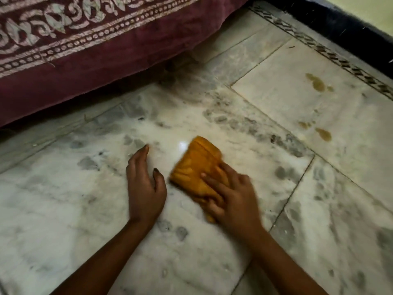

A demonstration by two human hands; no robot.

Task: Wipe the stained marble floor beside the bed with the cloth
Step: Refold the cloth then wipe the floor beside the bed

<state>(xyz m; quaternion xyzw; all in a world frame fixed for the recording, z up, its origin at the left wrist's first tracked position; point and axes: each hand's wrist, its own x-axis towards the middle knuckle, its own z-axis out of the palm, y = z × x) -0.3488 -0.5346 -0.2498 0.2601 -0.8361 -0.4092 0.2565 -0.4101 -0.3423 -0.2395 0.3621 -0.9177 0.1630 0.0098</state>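
Head view, right hand: my right hand (pixel 231 194) lies flat over the near end of the folded orange cloth (pixel 196 167), fingers spread and curled round its edge, pinning it to the marble floor (pixel 74 209). I judge this grip is for pushing, not lifting.
Head view, left hand: my left hand (pixel 144 184) rests open on the marble just beside the cloth, holding nothing; it looks like a prop for my weight.
Cloth position: on the large slab in front of me, near the bed cover (pixel 95 67) that hangs down at upper left.
Stains: yellowish patches (pixel 316 83) sit on the far right slab, well apart from the cloth, so I judge them not yet wiped.
Hard to read: the right hand and cloth are blurred, so finger placement is uncertain.
Hidden: the floor under the bed is dark; my forearms are cut off at the bottom edge.
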